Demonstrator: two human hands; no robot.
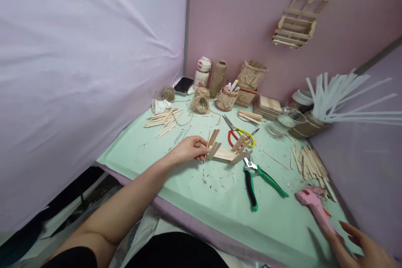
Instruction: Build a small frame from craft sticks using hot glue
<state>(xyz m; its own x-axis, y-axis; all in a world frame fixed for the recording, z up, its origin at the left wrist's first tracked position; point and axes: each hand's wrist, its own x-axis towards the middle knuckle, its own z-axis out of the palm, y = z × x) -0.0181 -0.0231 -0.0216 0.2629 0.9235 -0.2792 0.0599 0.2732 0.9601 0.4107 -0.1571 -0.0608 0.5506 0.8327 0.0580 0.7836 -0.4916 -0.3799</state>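
Note:
My left hand (197,149) pinches one end of a small craft-stick frame (223,154), with short sticks standing up at both ends. A thin stick stands right by the fingertips. At the lower right, my right hand (361,245) has its fingers apart around the handle end of a pink glue gun (314,207) lying on the table; whether it touches the handle I cannot tell. Between the hands lie green-handled pruning shears (256,176). Scissors (237,130) with red and yellow handles rest just behind the frame.
Loose sticks (309,165) lie at right, and split pieces (163,121) at left. Twine balls (201,101), a bottle (202,73), a phone (184,85) and a pen holder (226,99) stand behind. White glue sticks (333,96) fan from a container. A stick rack (293,29) hangs above.

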